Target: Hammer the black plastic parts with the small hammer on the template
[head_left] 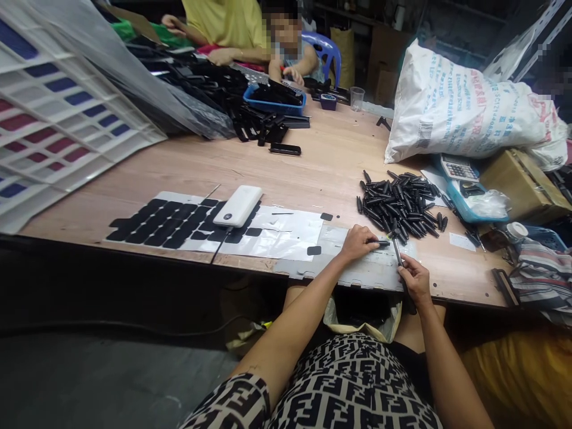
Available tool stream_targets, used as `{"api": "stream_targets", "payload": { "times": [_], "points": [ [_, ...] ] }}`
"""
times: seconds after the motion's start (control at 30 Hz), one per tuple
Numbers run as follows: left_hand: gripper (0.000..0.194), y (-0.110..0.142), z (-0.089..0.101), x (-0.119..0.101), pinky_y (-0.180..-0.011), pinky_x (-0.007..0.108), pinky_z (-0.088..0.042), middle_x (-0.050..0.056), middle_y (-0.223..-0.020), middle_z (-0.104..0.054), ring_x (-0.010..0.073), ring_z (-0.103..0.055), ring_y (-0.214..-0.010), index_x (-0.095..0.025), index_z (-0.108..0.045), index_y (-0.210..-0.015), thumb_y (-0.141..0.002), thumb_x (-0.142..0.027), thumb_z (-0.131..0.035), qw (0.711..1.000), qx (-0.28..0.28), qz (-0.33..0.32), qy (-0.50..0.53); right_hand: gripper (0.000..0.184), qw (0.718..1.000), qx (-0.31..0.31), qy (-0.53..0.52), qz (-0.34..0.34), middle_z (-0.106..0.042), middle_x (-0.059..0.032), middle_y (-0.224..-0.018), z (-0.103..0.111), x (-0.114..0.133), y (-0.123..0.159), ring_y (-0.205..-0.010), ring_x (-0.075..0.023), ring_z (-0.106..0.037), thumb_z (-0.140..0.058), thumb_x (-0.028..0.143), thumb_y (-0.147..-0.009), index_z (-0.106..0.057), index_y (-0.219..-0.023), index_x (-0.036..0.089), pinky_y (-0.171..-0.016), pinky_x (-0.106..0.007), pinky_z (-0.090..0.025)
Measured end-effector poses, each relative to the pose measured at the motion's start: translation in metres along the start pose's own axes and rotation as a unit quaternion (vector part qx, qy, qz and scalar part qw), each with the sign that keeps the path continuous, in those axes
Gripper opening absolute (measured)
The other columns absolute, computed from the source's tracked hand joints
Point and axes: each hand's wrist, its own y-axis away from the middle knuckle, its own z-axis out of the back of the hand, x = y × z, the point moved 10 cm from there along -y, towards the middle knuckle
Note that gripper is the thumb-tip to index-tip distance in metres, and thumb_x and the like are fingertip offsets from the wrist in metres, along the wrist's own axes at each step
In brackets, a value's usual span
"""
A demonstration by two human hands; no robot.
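My left hand [357,243] rests over the grey board [348,268] at the table's front edge. Its fingers are closed on a small black cylindrical piece [382,242] that points to the right. In my right hand [415,277] is a small hammer [398,250] with a metal shaft, gripped low. The hammer's dark head is up beside the right end of the piece; whether the two touch, I cannot tell. Just beyond both hands lies a loose heap of black pointed cylindrical pieces [397,199].
A white power bank [238,206] with a cable lies on a sheet of black stickers [156,223]. Across the table stand a blue basket [277,107] and a white sack [456,110]; another person [223,27] sits behind. A cardboard box [518,182] is at right.
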Motion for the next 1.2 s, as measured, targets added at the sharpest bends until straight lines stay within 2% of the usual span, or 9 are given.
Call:
{"api": "stream_targets", "payload": {
  "times": [0.17,0.43,0.53,0.63,0.73,0.8,0.87,1.03,1.2],
  "points": [
    [0.016,0.013,-0.005,-0.008,-0.098,0.040,-0.036,0.002,-0.101,-0.065,0.0238,-0.050,-0.107,-0.029,-0.079,-0.090,-0.076,-0.036,-0.076,0.998,0.052,-0.044,0.000,0.045,0.999,0.001,-0.032,-0.011,-0.051,0.0043,-0.070,0.000,0.001,0.000,-0.049,-0.0082,-0.051,-0.068,0.036,-0.073,-0.069,-0.113,0.014,-0.048,-0.023,-0.040],
    [0.018,0.092,-0.018,-0.042,-0.110,0.045,-0.030,0.003,-0.133,-0.055,0.0291,-0.040,-0.128,-0.032,-0.078,-0.088,-0.070,-0.035,-0.082,0.988,0.110,-0.109,0.001,0.047,1.000,-0.001,-0.031,-0.007,-0.051,0.0044,-0.071,-0.001,0.001,0.001,-0.049,-0.0077,-0.049,-0.069,0.037,-0.073,-0.069,-0.114,0.014,-0.048,-0.023,-0.043],
    [0.025,0.101,-0.018,-0.047,-0.109,0.044,-0.032,0.003,-0.130,-0.057,0.0290,-0.043,-0.126,-0.030,-0.077,-0.089,-0.067,-0.039,-0.085,0.987,0.116,-0.114,0.012,0.047,1.000,-0.004,-0.019,-0.002,-0.051,0.0041,-0.071,-0.001,0.001,0.001,-0.049,-0.0071,-0.048,-0.069,0.037,-0.073,-0.070,-0.113,0.013,-0.048,-0.023,-0.043],
    [0.028,0.077,-0.006,-0.042,-0.104,0.042,-0.037,0.004,-0.118,-0.064,0.0256,-0.051,-0.115,-0.029,-0.075,-0.101,-0.075,-0.039,-0.079,0.990,0.094,-0.100,0.027,0.046,1.000,-0.006,-0.009,0.004,-0.052,0.0038,-0.071,0.000,0.002,0.000,-0.049,-0.0071,-0.047,-0.069,0.037,-0.073,-0.070,-0.112,0.013,-0.048,-0.023,-0.042],
    [0.030,0.028,0.025,-0.025,-0.097,0.041,-0.041,0.006,-0.109,-0.065,0.0243,-0.053,-0.105,-0.025,-0.069,-0.115,-0.085,-0.030,-0.067,0.999,-0.002,-0.052,-0.001,0.046,1.000,-0.008,-0.008,0.007,-0.052,0.0036,-0.071,0.001,0.001,0.000,-0.049,-0.0075,-0.048,-0.068,0.037,-0.073,-0.070,-0.112,0.013,-0.049,-0.023,-0.043],
    [0.034,-0.005,0.046,-0.014,-0.095,0.042,-0.041,0.008,-0.111,-0.062,0.0259,-0.051,-0.106,-0.024,-0.067,-0.120,-0.086,-0.026,-0.065,0.996,-0.068,-0.023,-0.045,0.045,1.000,-0.008,-0.009,0.006,-0.052,0.0033,-0.072,0.001,0.001,0.000,-0.049,-0.0078,-0.049,-0.068,0.036,-0.073,-0.070,-0.112,0.013,-0.049,-0.024,-0.043],
    [0.037,-0.034,0.057,-0.008,-0.096,0.043,-0.040,0.009,-0.116,-0.058,0.0283,-0.048,-0.110,-0.026,-0.067,-0.120,-0.083,-0.023,-0.068,0.991,-0.098,-0.016,-0.091,0.045,1.000,-0.008,-0.009,0.004,-0.052,0.0031,-0.072,0.001,-0.001,0.000,-0.049,-0.0081,-0.050,-0.067,0.037,-0.074,-0.070,-0.112,0.013,-0.048,-0.024,-0.043],
    [0.030,-0.077,0.049,-0.004,-0.099,0.045,-0.035,0.008,-0.121,-0.052,0.0308,-0.041,-0.116,-0.028,-0.073,-0.098,-0.072,-0.014,-0.074,0.985,-0.059,-0.061,-0.148,0.045,1.000,-0.009,-0.011,0.003,-0.053,0.0027,-0.072,0.001,-0.003,0.001,-0.049,-0.0085,-0.051,-0.066,0.038,-0.075,-0.070,-0.113,0.014,-0.048,-0.024,-0.044],
    [0.019,-0.072,0.052,-0.012,-0.100,0.045,-0.033,0.008,-0.116,-0.054,0.0305,-0.041,-0.115,-0.026,-0.073,-0.088,-0.073,-0.014,-0.074,0.985,-0.060,-0.091,-0.136,0.044,1.000,-0.009,-0.017,0.006,-0.052,0.0033,-0.071,0.002,-0.002,0.001,-0.050,-0.0084,-0.051,-0.066,0.036,-0.075,-0.069,-0.113,0.014,-0.049,-0.023,-0.044]
  ]
}}
